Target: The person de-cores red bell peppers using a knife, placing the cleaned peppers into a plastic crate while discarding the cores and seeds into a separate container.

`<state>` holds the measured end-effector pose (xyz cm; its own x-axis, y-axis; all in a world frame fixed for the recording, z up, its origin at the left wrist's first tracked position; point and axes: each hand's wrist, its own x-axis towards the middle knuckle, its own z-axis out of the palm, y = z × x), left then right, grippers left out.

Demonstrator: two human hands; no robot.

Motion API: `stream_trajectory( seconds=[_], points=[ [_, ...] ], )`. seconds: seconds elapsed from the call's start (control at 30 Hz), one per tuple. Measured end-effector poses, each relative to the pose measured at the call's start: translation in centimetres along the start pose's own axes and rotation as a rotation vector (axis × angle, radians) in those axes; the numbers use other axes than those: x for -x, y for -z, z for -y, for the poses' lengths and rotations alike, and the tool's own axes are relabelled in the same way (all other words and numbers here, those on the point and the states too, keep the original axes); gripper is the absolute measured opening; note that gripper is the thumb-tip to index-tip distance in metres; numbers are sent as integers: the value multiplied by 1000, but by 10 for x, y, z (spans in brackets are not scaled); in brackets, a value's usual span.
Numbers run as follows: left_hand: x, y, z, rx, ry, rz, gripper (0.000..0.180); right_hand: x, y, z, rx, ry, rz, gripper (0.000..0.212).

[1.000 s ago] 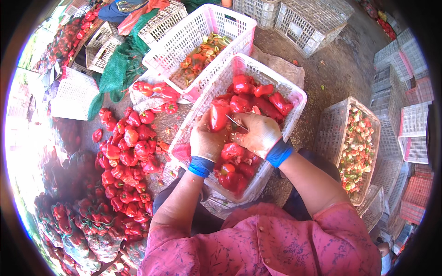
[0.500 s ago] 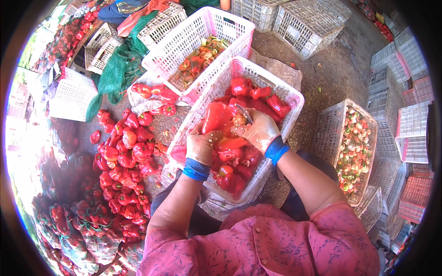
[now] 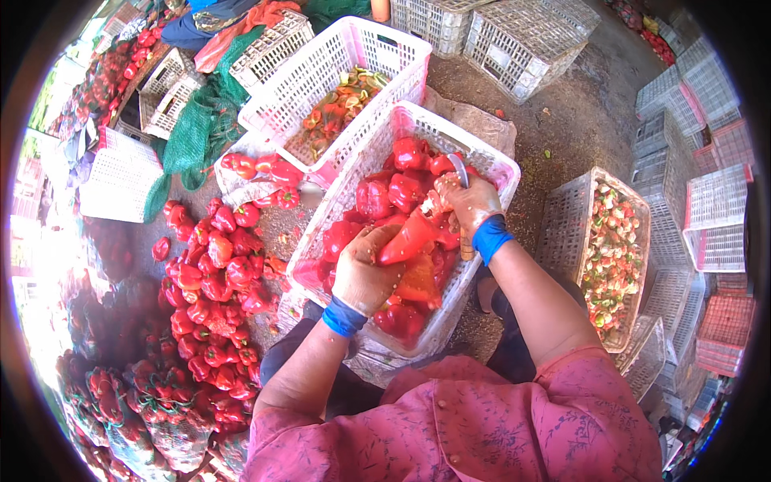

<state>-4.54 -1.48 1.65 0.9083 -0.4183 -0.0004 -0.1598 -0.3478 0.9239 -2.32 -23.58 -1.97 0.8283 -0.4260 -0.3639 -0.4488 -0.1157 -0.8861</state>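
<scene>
My left hand (image 3: pixel 365 273), in a pale work glove with a blue band at the wrist, grips an opened red bell pepper (image 3: pixel 412 238). My right hand (image 3: pixel 474 207), gloved and banded alike, is closed around a small knife with a curved blade (image 3: pixel 458 167) that points up and away from me. A pale, seedy pepper core (image 3: pixel 436 202) shows beside the right fingers. Both hands are over a white plastic crate (image 3: pixel 499 170) between my knees, which contains several red bell peppers (image 3: pixel 373 198). The knife's handle is mostly hidden in the hand.
A pile of red bell peppers (image 3: pixel 213 281) lies on the floor at left, beside filled net sacks (image 3: pixel 173 418). Beyond the near crate stands another white crate (image 3: pixel 269 112) with pepper scraps. At right, a crate (image 3: pixel 640 289) holds cores and trimmings. Stacked crates (image 3: pixel 662 181) line the right side.
The hands have moved apart. My right hand, with the knife, has shifted right and away along with the seedy core; my left has come slightly nearer with the pepper.
</scene>
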Motion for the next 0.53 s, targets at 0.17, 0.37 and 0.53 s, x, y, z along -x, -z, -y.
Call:
stream_trajectory(
  seconds=[0.17, 0.37, 0.53],
  points=[
    [5, -51, 58, -268, 6, -71, 61, 3, -7, 14, -536, -207, 134, 29],
    [11, -105, 87, -954, 74, 671, 86, 28, 16, 33, -393, 29, 47, 38],
    [-20, -102, 66, -785, 254, 986, 79, 18, 83, 38, -142, 138, -274, 43]
  ],
)
